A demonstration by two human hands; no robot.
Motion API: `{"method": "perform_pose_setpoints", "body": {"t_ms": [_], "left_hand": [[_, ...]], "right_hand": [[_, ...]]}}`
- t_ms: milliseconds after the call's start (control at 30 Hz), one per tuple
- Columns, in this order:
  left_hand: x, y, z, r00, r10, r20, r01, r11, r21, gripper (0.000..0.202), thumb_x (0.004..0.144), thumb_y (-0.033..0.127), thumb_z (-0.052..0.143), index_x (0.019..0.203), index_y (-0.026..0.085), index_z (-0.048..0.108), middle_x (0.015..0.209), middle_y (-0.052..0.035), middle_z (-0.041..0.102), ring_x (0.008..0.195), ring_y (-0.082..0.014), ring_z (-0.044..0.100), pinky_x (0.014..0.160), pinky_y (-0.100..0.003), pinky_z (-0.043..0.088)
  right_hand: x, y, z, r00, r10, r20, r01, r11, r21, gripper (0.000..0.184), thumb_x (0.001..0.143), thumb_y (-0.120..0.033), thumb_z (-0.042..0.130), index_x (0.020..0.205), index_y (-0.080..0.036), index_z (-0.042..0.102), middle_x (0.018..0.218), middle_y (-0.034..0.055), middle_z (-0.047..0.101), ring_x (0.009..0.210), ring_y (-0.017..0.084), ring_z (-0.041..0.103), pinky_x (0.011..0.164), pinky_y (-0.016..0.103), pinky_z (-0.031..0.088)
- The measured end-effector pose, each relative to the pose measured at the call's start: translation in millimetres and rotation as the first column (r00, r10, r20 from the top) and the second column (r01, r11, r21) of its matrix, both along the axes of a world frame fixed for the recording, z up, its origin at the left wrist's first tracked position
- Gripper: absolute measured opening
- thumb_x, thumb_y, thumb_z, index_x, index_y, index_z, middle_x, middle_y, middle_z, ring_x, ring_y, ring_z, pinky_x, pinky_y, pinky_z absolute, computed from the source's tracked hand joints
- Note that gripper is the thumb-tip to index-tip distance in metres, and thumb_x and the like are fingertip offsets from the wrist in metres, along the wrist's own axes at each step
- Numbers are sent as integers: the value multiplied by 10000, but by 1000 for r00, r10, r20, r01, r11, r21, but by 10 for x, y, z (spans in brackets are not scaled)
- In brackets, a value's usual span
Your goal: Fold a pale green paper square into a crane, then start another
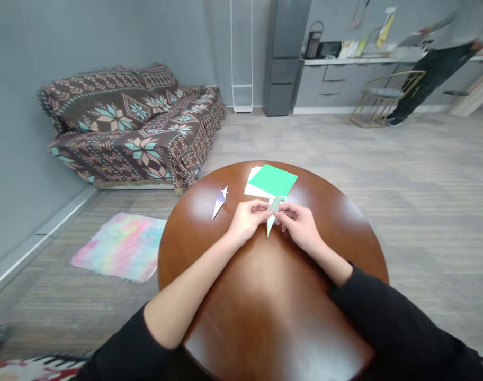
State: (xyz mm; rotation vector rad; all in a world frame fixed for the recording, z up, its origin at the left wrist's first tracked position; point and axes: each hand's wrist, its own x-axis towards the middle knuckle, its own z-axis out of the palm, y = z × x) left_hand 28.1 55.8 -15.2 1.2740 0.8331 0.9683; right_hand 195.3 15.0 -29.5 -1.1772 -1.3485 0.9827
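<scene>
Head cam: L hand (pixel 246 221), R hand (pixel 300 223) pinch paper (pixel 274 206) (folded).

Two hands, left (pixel 247 218) and right (pixel 299 222), pinching folded paper (pixel 274 205) (pale green, pointed), round wooden table (pixel 265 296), green sheet (pixel 274 180) beyond
</scene>
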Motion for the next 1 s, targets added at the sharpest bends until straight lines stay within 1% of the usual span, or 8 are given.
{"method": "perform_pose_setpoints", "body": {"t_ms": [300,433,500,600,667,700,867,1000], "left_hand": [[-48,57,32,992,46,-114,-36,995,88,153,729,248,812,822,149,742,849,-71,779,819,-212,739,864,-355,569],[-62,43,90,990,4,-142,3,999,51,248,758,276,807,954,177,691,886,-69,767,839,-226,749,787,-343,588],[-146,46,197,970,114,-213,-77,982,175,259,809,286,765,1040,200,686,951,-74,765,880,-219,745,789,-322,584],[-454,119,385,843,514,-158,-398,794,459,183,873,275,678,1048,220,678,1007,-66,736,934,-197,714,773,-277,563],[-753,211,444,748,660,-70,-530,657,535,190,872,224,637,1061,214,661,1047,-69,723,1005,-199,700,817,-278,553],[-904,258,440,739,670,-75,-536,652,536,225,853,192,625,1075,208,651,1059,-72,723,1035,-205,699,838,-286,553],[-1320,400,209,808,434,-398,-218,849,482,528,780,133,654,1297,222,591,1268,-106,709,1235,-249,648,1007,-367,512],[-1251,508,76,750,378,-543,-29,839,543,452,812,183,696,1258,247,663,1233,-89,737,1126,-252,701,978,-357,523]], "right_hand": [[2,23,8,1000,-26,-9,26,996,86,189,860,-398,741,863,-209,740,891,48,710,608,149,586,466,268,460],[7,30,21,999,-28,39,25,997,74,191,870,-413,730,849,-224,744,924,58,707,643,167,593,530,303,490],[11,37,17,993,-59,99,50,995,87,197,853,-418,744,807,-226,747,907,60,693,684,182,603,600,326,510],[12,48,-5,976,-96,194,80,993,88,211,851,-424,737,790,-224,761,788,43,666,651,184,577,624,335,489],[-13,66,-24,971,-66,231,54,997,57,224,886,-426,693,833,-218,758,695,21,646,582,177,545,577,322,456],[-39,85,-31,968,-47,247,36,998,49,228,901,-422,672,844,-215,748,663,11,639,555,175,534,557,316,441],[-345,320,-29,811,28,585,-112,988,107,200,968,-308,550,886,-218,709,748,19,694,625,185,604,626,304,453],[-675,582,-20,727,17,687,-128,985,112,176,939,-223,567,867,-226,727,908,64,719,804,221,651,719,313,444]]}}
